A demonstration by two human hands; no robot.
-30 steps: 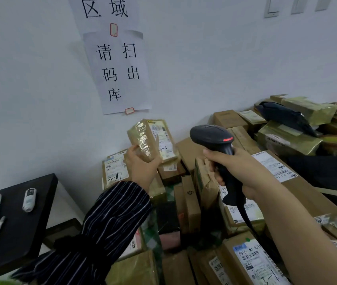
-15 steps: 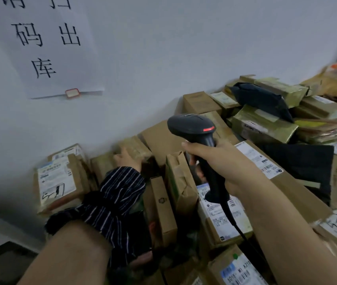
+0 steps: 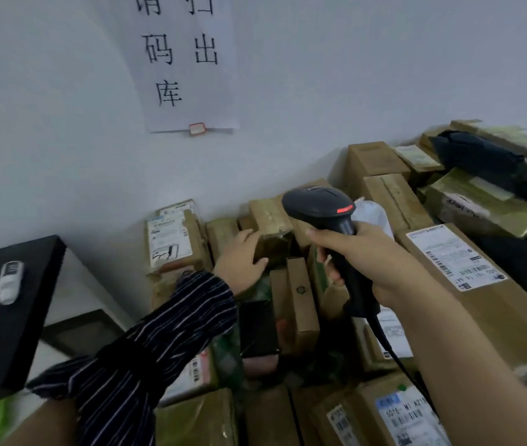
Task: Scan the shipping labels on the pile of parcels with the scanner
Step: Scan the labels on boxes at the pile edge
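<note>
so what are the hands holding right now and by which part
The right hand grips the scanner by its handle. The left hand touches the near end of a taped parcel, fingers on top; whether it grips cannot be told.
</note>
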